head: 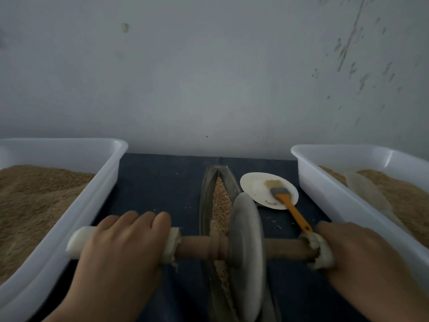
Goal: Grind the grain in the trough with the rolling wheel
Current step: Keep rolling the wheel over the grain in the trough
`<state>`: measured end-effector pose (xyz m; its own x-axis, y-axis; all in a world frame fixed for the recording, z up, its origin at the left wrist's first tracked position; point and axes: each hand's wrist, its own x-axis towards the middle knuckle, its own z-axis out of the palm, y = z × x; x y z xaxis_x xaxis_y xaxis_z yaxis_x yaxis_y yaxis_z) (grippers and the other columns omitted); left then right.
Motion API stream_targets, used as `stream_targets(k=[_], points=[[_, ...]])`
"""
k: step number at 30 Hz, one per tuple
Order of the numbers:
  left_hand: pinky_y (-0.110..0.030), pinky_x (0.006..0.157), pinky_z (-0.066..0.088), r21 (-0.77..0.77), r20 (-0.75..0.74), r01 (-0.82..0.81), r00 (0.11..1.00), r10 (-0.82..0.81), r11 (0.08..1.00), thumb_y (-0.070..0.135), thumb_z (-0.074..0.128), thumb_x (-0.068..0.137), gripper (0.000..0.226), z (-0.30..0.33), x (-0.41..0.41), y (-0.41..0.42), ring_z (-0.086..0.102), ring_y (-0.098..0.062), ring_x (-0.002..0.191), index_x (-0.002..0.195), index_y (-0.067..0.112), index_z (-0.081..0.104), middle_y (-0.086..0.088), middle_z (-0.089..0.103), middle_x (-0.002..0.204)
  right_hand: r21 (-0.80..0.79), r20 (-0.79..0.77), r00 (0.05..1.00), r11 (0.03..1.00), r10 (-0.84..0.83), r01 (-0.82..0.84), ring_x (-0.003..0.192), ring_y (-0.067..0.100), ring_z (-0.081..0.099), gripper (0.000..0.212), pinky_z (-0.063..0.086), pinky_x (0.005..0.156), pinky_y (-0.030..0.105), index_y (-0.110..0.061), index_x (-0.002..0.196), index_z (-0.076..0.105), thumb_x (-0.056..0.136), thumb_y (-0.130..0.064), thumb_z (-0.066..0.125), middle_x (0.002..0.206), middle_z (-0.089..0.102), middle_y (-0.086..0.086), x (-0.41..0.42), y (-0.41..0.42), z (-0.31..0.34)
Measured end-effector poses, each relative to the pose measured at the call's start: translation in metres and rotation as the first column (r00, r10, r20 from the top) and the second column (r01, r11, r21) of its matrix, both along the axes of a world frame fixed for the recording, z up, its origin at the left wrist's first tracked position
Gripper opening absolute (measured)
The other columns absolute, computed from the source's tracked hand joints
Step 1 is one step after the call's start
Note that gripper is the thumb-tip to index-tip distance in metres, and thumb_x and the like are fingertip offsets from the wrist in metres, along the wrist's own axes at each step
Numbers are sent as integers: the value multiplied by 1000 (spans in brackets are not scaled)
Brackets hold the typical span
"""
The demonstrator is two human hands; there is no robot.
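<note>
While a pale wall [209, 66] fills the far half of the view, a dark blue table [157, 182] runs below it, flanked by two white tubs. At the left, the left tub [97, 194] holds a heap of brown ground meal, and the right tub [325, 194] holds more of the same with a pale scoop-like piece (hard to make out in the dim light) lying in it.

Between them a long narrow metal trough [204, 205] runs from near to far, with grain [221, 196] along its groove. Standing upright in the trough's near half, the grey rolling wheel [247, 247] rides on a wooden axle [197, 248] that crosses the trough from left to right.

Palm down, the left hand [123, 247] curls its fingers over the white-wrapped left end of the axle, grasping it. Likewise the right hand [355, 249] clasps the wrapped right end, knuckles up.

Just right of the trough's far half lies a white plate [255, 187], and an orange-handled brush [287, 201] rests on it, bristles toward the far left, handle pointing toward the right hand.
</note>
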<state>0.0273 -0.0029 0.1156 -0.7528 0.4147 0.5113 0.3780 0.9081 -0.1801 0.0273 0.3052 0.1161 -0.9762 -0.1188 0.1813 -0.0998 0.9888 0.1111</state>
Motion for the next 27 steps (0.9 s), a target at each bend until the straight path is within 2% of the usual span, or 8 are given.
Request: stream_targets(k=[3, 7, 10, 12, 17, 22, 24, 27], points=[[-29, 45, 33, 56, -54, -40, 998, 43, 998, 3, 84, 29, 49, -5, -25, 8, 45, -22, 41, 56, 18, 47, 1, 46, 48, -23, -112, 993, 999, -45, 43, 62, 5, 44, 42, 41, 60, 25, -37, 72, 31, 71, -26, 72, 65, 43, -13, -29, 0, -23], [-34, 55, 40, 49, -94, -153, 983, 157, 987, 3, 84, 40, 43, -4, -70, 22, 53, -26, 53, 66, 13, 52, -6, 56, 59, -175, -225, 973, 985, -54, 15, 87, 17, 58, 28, 45, 75, 33, -33, 113, 51, 87, -24, 55, 97, 62, -6, -80, -9, -28], [-28, 73, 36, -11, -10, -339, 941, 339, 941, 24, 67, 76, 28, 3, -101, 25, 57, -17, 85, 86, 23, 41, 5, 61, 90, -53, -308, 946, 995, -100, 88, 86, 20, 55, 10, 36, 69, 31, -23, 97, 49, 90, -17, 46, 97, 61, -1, -109, -18, -19], [-27, 73, 32, -6, 81, -382, 921, 381, 924, 25, 59, 83, 24, 1, -111, 21, 56, -15, 91, 86, 24, 35, 6, 60, 97, 27, -366, 928, 996, -71, 86, 85, 21, 53, 10, 32, 69, 31, -21, 94, 48, 87, -13, 49, 93, 60, 0, -116, -22, -12], [-26, 67, 35, 80, 360, -336, 888, 287, 939, 28, 54, 86, 20, -8, -92, 6, 46, -11, 72, 78, 29, 36, 11, 51, 80, 52, -420, 907, 999, 19, 3, 80, 25, 53, 19, 31, 68, 34, -15, 90, 56, 75, -5, 61, 83, 60, 4, -90, -28, -2], [-24, 65, 29, 20, 192, -170, 968, 164, 985, 38, 63, 79, 41, 2, -30, 6, 40, -4, 67, 68, 35, 23, 14, 39, 69, -102, -243, 969, 992, 50, -77, 69, 16, 52, 30, 40, 63, 32, -30, 81, 54, 68, -14, 76, 74, 56, -7, -19, -16, -4], [-26, 53, 34, 25, 124, -49, 991, 45, 998, 30, 82, 51, 51, 6, -7, 4, 45, -9, 53, 64, 33, 33, 12, 42, 58, -13, -96, 995, 999, 34, -36, 71, 6, 44, 37, 32, 62, 23, -40, 76, 36, 72, -33, 72, 74, 44, -14, -1, -12, 0], [-31, 44, 40, 41, -8, 58, 998, -58, 997, 11, 80, 41, 40, 0, 12, -2, 47, -20, 42, 59, 23, 46, 5, 45, 51, 4, -52, 998, 999, 36, -36, 59, 7, 48, 49, 24, 54, 15, -39, 72, 46, 47, -31, 87, 64, 47, -12, 17, -8, 6]])
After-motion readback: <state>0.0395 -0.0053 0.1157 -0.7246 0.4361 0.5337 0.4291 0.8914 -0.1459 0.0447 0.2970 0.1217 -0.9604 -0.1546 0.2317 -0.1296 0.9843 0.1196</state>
